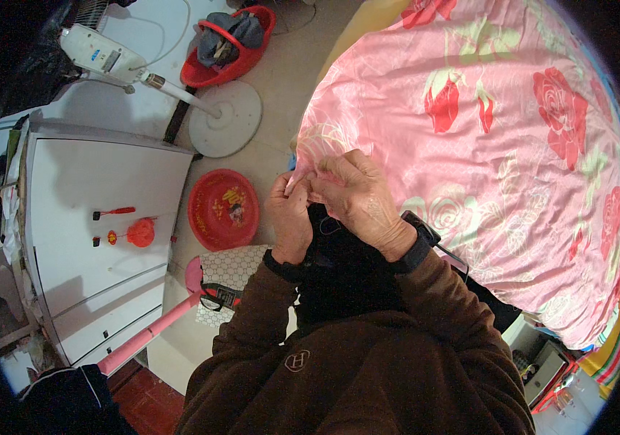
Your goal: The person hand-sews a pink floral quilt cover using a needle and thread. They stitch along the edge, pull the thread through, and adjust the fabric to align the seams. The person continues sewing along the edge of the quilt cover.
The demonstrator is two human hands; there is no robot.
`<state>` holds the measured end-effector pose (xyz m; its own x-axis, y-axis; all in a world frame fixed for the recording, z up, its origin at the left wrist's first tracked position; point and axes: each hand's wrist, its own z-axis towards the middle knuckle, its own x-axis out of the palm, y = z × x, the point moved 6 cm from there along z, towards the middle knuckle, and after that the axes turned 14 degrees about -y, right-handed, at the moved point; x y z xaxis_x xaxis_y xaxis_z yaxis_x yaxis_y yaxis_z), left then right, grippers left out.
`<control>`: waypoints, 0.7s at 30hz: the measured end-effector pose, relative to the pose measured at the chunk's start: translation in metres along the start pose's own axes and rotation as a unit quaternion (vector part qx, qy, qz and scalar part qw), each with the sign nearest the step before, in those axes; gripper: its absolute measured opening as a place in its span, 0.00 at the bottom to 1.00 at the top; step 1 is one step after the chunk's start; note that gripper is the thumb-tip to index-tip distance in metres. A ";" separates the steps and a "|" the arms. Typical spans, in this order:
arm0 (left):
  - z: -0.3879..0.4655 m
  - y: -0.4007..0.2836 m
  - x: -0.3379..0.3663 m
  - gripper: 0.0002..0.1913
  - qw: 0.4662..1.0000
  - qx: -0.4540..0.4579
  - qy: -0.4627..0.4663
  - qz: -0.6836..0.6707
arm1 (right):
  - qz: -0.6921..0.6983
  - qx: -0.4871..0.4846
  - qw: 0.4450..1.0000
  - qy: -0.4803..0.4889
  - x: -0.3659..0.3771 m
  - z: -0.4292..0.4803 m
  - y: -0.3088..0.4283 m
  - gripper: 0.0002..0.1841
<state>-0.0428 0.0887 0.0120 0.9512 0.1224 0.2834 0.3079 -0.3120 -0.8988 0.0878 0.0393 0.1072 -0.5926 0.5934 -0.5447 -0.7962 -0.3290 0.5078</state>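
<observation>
A pink floral fabric cover [397, 125] with red and pale roses spreads over what appears to be a bed at the right, its near corner drawn to my chest. My left hand [291, 212] pinches the edge of that corner between thumb and fingers. Close beside it, my right hand [356, 196] has its fingertips on the same bunched corner, fingers curled. A thin pale loop, perhaps thread, lies against the black cloth just below the hands. Whether a needle is between the fingertips cannot be told.
At the left stand a white cabinet [108, 196], a red plastic basin [223, 209] and the round base of a stand fan [225, 119]. A red basket [228, 46] holds dark cloth. Glasses [212, 302] rest on a patterned surface near my left forearm; a pink pole runs at lower left.
</observation>
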 end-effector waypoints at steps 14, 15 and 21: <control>0.008 -0.037 -0.002 0.07 0.946 0.171 -0.011 0.275 | -0.138 -0.071 0.979 0.132 0.052 0.016 0.010 0.15; 0.011 -0.036 -0.003 0.08 0.964 0.134 0.000 0.232 | -0.088 -0.017 0.988 0.123 0.053 0.020 0.003 0.15; 0.004 -0.012 -0.010 0.21 0.997 -0.070 0.014 -0.027 | 0.010 0.150 0.974 0.172 0.073 0.024 -0.032 0.15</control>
<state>-0.0565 0.0951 0.0183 0.9328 0.1165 0.3410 0.3566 -0.4352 -0.8267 0.0732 0.1107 0.0673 -0.6546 0.2915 -0.6975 -0.7430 -0.0778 0.6648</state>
